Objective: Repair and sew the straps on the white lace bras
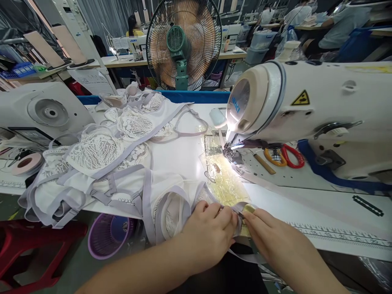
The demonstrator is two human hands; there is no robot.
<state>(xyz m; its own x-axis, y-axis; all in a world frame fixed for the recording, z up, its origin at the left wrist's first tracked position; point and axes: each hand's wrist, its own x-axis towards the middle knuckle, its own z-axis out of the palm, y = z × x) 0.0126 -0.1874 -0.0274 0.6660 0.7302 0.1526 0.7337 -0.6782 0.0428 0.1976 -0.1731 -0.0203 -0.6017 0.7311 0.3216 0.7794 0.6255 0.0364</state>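
At the front edge of the sewing table, my left hand (211,232) is closed on the lilac-edged border of a white lace bra (171,208). My right hand (272,234) is close beside it, fingers pinched around a small tool (248,208) with a yellowish part and a dark metal tip. The tip meets the lilac trim by my left fingertips; the tool's exact kind is mostly hidden. More white lace bras with lilac bands (94,151) are heaped to the left of my hands. A lilac strap hangs below the table edge between my wrists.
A lit sewing machine (306,98) stands at the right, with red-handled scissors (293,156) and an awl-like wooden handle (263,163) on its bed. A fan (183,45) is behind. A purple basket (105,241) and red stool (36,245) are below left. Several people sit farther back.
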